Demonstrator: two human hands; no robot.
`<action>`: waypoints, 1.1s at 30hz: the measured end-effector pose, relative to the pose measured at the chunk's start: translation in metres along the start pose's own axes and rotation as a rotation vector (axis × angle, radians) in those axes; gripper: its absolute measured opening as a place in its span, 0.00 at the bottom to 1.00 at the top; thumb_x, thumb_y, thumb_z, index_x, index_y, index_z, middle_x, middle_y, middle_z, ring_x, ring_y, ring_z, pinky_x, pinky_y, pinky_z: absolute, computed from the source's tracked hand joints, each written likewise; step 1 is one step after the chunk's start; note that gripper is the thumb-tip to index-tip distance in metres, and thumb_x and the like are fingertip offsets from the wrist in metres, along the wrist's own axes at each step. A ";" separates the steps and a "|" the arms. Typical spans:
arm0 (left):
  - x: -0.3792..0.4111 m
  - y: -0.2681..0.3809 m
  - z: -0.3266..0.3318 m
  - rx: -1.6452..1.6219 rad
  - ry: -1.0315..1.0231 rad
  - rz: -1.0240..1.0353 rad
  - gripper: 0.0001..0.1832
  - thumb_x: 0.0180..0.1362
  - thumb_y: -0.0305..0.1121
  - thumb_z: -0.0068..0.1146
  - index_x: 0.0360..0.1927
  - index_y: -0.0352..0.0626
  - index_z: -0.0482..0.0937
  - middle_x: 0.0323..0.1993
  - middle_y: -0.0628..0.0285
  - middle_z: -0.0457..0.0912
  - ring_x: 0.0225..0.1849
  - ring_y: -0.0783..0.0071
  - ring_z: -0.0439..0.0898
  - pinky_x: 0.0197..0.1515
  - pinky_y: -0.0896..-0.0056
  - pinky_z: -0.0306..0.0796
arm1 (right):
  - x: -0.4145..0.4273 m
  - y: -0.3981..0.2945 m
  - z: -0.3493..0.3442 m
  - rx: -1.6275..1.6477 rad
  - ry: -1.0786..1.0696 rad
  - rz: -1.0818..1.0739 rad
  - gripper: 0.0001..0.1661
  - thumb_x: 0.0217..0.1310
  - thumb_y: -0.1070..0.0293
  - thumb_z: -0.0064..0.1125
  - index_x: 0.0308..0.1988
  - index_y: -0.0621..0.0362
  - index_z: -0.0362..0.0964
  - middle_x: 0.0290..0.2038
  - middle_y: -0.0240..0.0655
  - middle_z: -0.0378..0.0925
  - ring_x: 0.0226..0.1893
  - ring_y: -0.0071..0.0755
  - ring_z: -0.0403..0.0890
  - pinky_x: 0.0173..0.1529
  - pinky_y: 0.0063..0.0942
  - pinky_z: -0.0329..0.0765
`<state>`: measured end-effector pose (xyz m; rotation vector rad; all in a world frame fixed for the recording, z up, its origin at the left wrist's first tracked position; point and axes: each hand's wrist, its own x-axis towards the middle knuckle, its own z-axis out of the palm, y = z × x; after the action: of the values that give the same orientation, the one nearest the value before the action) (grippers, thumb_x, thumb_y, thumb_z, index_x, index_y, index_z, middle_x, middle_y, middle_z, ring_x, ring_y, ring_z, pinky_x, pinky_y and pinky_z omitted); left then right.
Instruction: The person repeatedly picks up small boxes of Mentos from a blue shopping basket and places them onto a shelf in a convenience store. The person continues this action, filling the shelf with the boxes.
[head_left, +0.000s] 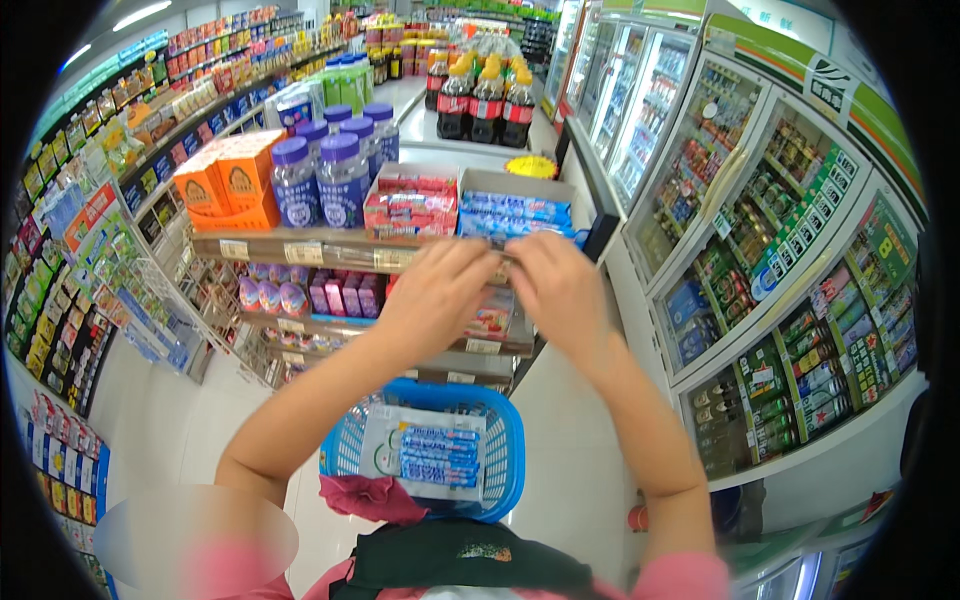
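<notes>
My left hand (444, 291) and my right hand (559, 289) reach to the front edge of the display shelf's top tier (337, 250). Their fingertips are close together, just before an open carton of blue-wrapped candy rolls (517, 210). The fingers are curled, and whether anything is pinched in them is hidden. To the left of that carton stands another of red-wrapped candy rolls (411, 204). Below my arms is a blue plastic basket (512, 450). In it, several blue Mentos rolls (441, 456) lie in a row on a white printed sheet or bag (381, 442).
Purple-capped plastic jars (342, 180) and orange boxes (229, 180) share the top tier. Dark bottles with yellow caps (486, 105) stand behind. Glass-door drinks coolers (750, 217) line the right side. A crimson cloth (373, 498) hangs at the basket's near rim. Stocked shelves (82, 172) run along the left.
</notes>
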<state>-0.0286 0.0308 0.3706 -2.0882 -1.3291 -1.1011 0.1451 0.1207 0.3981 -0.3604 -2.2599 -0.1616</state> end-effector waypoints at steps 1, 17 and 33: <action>0.025 -0.004 -0.006 0.043 -0.011 0.018 0.22 0.50 0.24 0.62 0.52 0.38 0.75 0.50 0.54 0.76 0.52 0.52 0.75 0.57 0.54 0.69 | 0.020 0.011 -0.005 -0.042 -0.018 0.011 0.12 0.56 0.70 0.63 0.42 0.58 0.77 0.38 0.41 0.76 0.39 0.46 0.81 0.43 0.40 0.79; 0.114 -0.078 0.038 0.056 -0.853 -0.168 0.15 0.63 0.37 0.52 0.46 0.44 0.85 0.43 0.49 0.85 0.46 0.47 0.82 0.50 0.50 0.75 | 0.100 0.087 0.012 -0.077 -0.960 0.325 0.15 0.57 0.64 0.62 0.45 0.55 0.84 0.42 0.47 0.85 0.44 0.48 0.85 0.50 0.38 0.80; 0.127 -0.086 0.062 0.136 -0.910 -0.169 0.12 0.55 0.27 0.56 0.41 0.42 0.87 0.40 0.49 0.86 0.45 0.48 0.83 0.48 0.53 0.76 | 0.099 0.100 0.033 -0.173 -1.016 0.304 0.17 0.60 0.64 0.56 0.42 0.62 0.83 0.42 0.50 0.84 0.43 0.51 0.84 0.50 0.42 0.79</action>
<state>-0.0526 0.1834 0.4305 -2.4936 -1.9154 -0.0323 0.0910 0.2439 0.4513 -1.0567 -3.1363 -0.0016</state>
